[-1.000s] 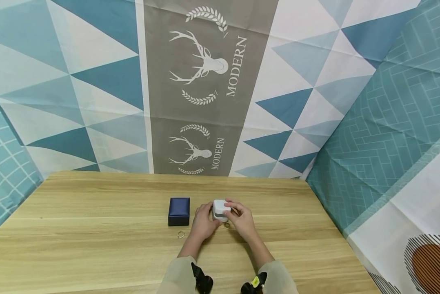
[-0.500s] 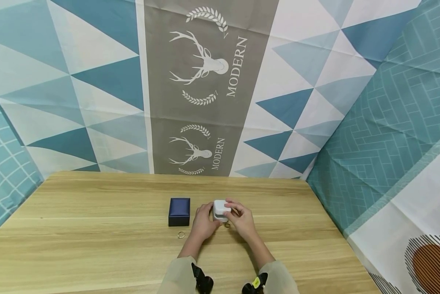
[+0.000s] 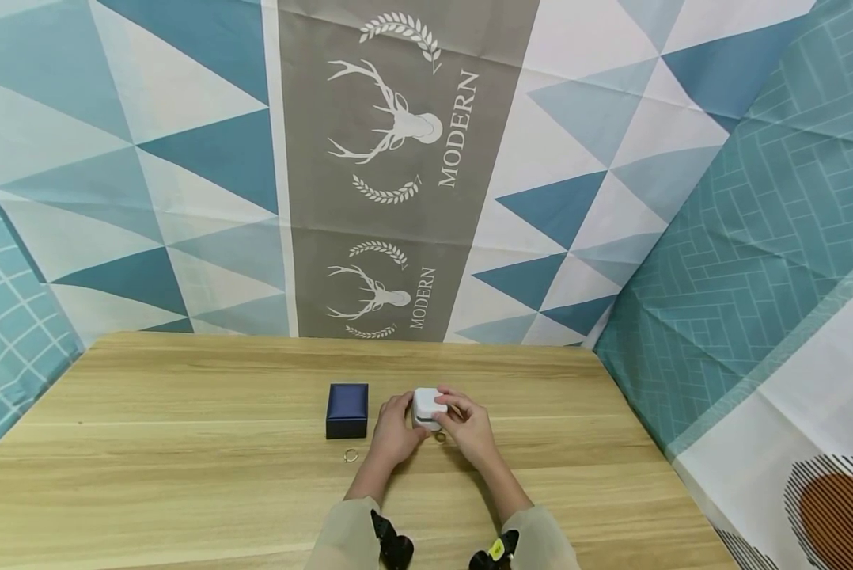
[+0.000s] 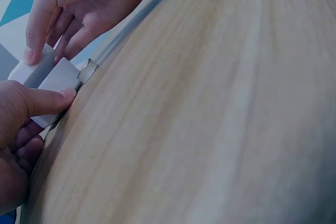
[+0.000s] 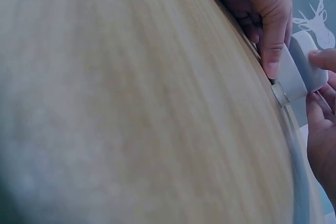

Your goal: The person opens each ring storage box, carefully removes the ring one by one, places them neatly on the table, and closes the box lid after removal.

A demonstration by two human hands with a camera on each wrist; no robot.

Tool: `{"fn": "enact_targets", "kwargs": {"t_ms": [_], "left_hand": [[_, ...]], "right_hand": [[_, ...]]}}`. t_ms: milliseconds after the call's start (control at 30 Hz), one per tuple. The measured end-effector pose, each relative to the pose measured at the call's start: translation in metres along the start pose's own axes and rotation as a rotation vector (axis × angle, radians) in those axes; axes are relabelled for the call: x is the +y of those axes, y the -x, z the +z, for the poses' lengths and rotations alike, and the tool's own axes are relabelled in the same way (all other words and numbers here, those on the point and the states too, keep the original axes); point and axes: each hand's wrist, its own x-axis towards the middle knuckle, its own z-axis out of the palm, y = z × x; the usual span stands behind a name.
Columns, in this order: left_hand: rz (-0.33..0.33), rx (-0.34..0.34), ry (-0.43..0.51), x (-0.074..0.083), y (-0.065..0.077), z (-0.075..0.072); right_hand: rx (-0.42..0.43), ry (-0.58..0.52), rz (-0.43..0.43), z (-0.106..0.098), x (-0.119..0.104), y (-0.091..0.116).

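A small white box (image 3: 428,400) with rounded corners stands on the wooden table between the two hands. My left hand (image 3: 392,437) grips its lower part (image 4: 59,80) from the left, thumb along the near side. From the right, my right hand (image 3: 471,431) pinches the white lid (image 5: 313,66) between thumb and fingers. A grey band shows between lid and lower part. A gold-coloured ring (image 3: 440,436) stands on the table right by the near side of the box; both wrist views show this ring (image 4: 87,71) close to the left thumb.
A dark blue box (image 3: 347,411), closed, sits left of the left hand. In front of it lies a thin ring (image 3: 351,455). Patterned cloth (image 3: 369,198) hangs behind the wooden table (image 3: 184,475), and more cloth borders both sides.
Both hands keep their hold on the white box and barely move. The grey band under the lid looks slightly narrower than before. The rings and blue box stay put.
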Motion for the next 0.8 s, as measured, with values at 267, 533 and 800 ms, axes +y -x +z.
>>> {"fn": "enact_targets", "kwargs": {"t_ms": [267, 533, 800], "left_hand": [[0.002, 0.000, 0.005, 0.0011, 0.0019, -0.0007], [0.002, -0.002, 0.000, 0.0011, 0.0012, -0.0006], [0.003, -0.004, 0.005, 0.0012, 0.0010, -0.0010]], "right_hand": [[0.002, 0.005, 0.009, -0.0002, -0.0008, 0.0005], [-0.006, 0.012, 0.007, -0.0013, -0.0011, 0.0004], [-0.022, 0.023, 0.026, -0.0022, -0.0020, 0.0004]]}}
